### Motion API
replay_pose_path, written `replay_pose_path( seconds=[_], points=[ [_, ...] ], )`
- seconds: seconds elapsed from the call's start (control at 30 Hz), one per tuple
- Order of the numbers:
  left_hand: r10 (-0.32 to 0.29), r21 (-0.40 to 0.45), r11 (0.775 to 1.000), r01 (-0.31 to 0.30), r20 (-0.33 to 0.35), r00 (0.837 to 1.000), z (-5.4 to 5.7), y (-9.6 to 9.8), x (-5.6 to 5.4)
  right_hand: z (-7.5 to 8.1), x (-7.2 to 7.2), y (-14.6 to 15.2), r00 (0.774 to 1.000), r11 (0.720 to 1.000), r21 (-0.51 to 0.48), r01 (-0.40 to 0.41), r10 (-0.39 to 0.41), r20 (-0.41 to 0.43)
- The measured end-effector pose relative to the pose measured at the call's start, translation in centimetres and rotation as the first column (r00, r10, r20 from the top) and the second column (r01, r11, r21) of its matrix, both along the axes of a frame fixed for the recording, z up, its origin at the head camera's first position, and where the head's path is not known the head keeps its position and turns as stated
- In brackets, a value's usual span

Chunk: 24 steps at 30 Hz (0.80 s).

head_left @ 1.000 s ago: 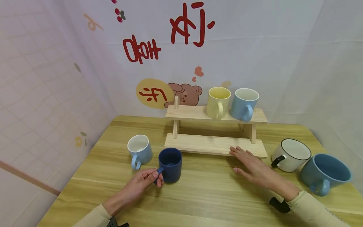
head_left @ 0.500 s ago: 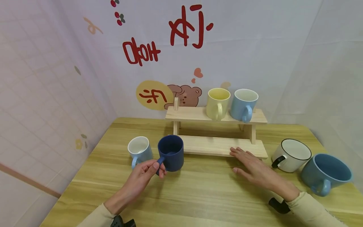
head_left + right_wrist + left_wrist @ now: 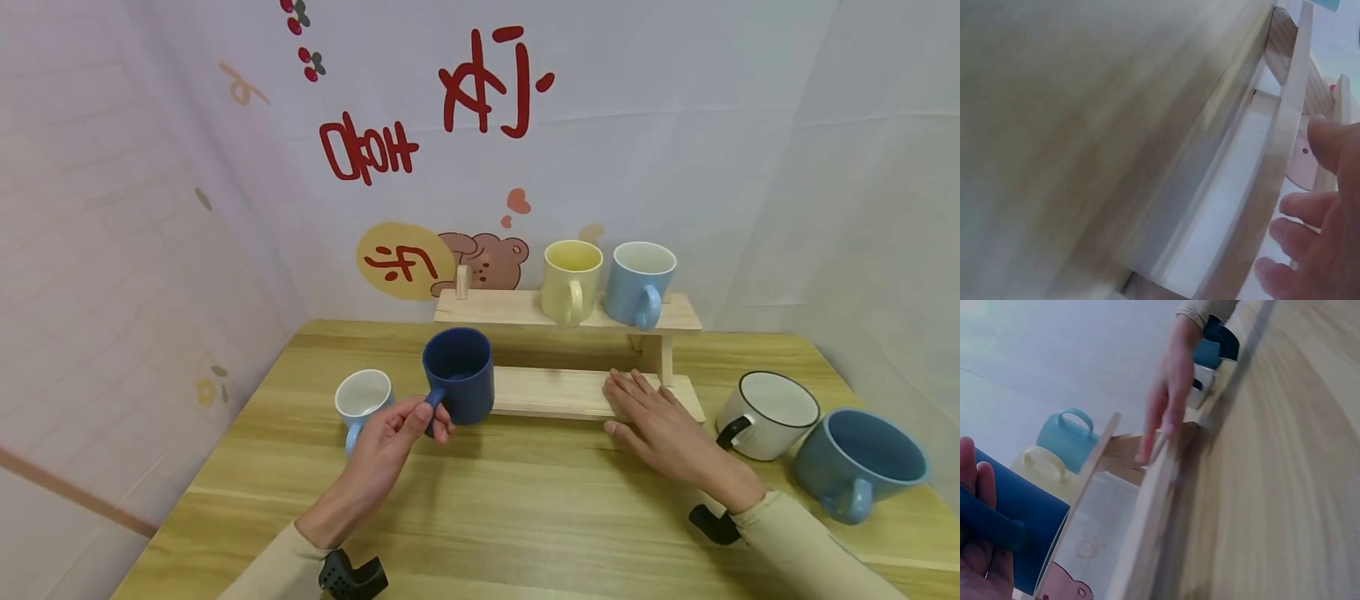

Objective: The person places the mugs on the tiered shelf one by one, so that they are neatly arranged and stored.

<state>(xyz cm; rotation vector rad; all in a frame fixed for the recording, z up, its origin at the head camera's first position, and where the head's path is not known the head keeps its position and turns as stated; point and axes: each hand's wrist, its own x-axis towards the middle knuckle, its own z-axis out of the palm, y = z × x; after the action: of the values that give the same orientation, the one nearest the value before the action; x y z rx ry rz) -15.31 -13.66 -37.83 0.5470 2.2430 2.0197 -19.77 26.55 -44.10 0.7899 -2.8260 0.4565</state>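
Observation:
A dark blue mug [image 3: 467,385] hangs upright in the air in front of the left end of a two-tier wooden rack [image 3: 551,392]. My left hand [image 3: 390,446] grips it by the handle, thumb on top; in the left wrist view the mug [image 3: 1019,515] and its handle show against the curled fingers. My right hand [image 3: 663,429] rests with extended fingers on the right part of the lower shelf. On the upper shelf stand a yellow mug [image 3: 570,283] and a light blue mug [image 3: 637,287], handles facing me.
Left of the rack, partly behind my left hand, a light blue mug [image 3: 363,396] stands on the wooden table [image 3: 525,517]. At the right are a white mug [image 3: 772,417] with black rim and handle and a wide blue cup [image 3: 862,467]. A printed cloth [image 3: 712,167] hangs behind.
The left hand has lifted the dark blue mug off the table and carried it up and forward to the rack. The right hand has moved slightly further onto the lower shelf.

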Motion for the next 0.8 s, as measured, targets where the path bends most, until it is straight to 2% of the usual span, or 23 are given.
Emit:
replay_pose_path(
  seconds=[0.17,0.4,0.63,0.8],
  points=[
    [0.028,0.002,1.0,-0.028,-0.032,0.999,1.0,1.0,-0.8,-0.5,-0.3,0.0,0.999,0.999,0.023,0.029,-0.03,0.044],
    [0.055,0.03,0.998,-0.053,-0.065,0.996,2.3,2.5,-2.4,-0.1,-0.4,-0.2,1.0,0.999,0.033,0.018,-0.019,0.019],
    [0.067,0.089,0.994,-0.061,-0.061,0.996,3.2,4.0,-4.8,0.1,-0.4,-0.1,1.0,0.999,0.037,0.012,-0.013,0.023],
    [0.07,0.098,0.993,-0.062,-0.082,0.994,3.7,4.7,-6.8,0.0,-0.3,-0.1,1.0,1.0,0.021,0.015,-0.016,0.026]
  ],
)
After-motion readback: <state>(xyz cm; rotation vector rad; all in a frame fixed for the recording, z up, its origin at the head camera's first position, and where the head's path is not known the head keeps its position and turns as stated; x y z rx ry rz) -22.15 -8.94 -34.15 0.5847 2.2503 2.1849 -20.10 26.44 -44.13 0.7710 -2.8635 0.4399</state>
